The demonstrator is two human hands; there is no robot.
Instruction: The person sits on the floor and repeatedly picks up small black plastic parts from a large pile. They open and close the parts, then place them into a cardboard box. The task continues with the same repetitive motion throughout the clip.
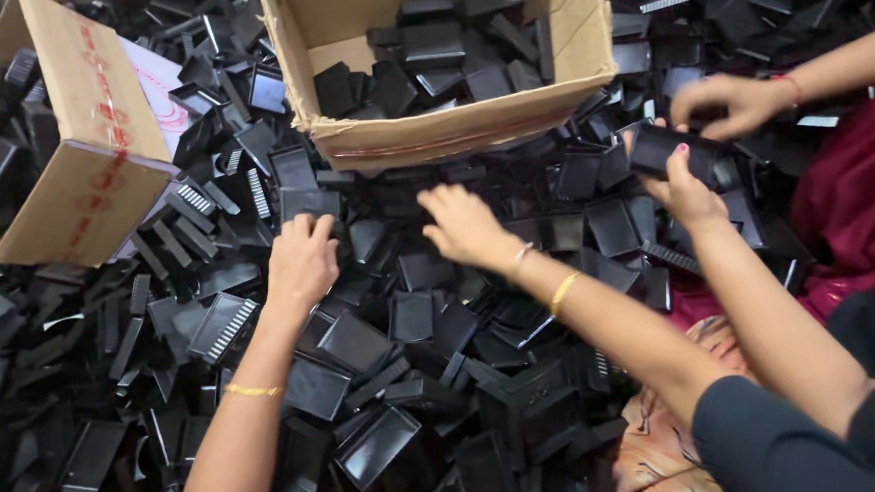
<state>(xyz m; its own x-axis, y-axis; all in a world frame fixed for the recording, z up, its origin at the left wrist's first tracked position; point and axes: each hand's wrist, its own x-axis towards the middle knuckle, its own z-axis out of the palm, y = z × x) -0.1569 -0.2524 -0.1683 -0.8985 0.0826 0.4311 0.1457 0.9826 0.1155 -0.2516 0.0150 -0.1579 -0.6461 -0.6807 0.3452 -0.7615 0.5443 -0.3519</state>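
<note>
Both hands dig in the pile of black plastic pieces (363, 350) just below the open cardboard box (451, 130). The left hand (301, 263) and right hand (464, 225) lie flat, fingers loose, gripping nothing yet. Next comes closing on one piece.

Under my left hand (301, 263) and my right hand (461, 225) lies a heap of black plastic trays (358, 345), smooth and slightly glossy, with pale sheen along their edges; some ribbed plastic pieces (227, 327) at eight o'clock catch the light on their ridges. At twelve o'clock the open box (451, 130) is matt brown cardboard, rough at its torn rim. The closed box (80, 185) at ten o'clock is the same cardboard. My bangles (563, 291) look like shiny yellow metal.
</note>
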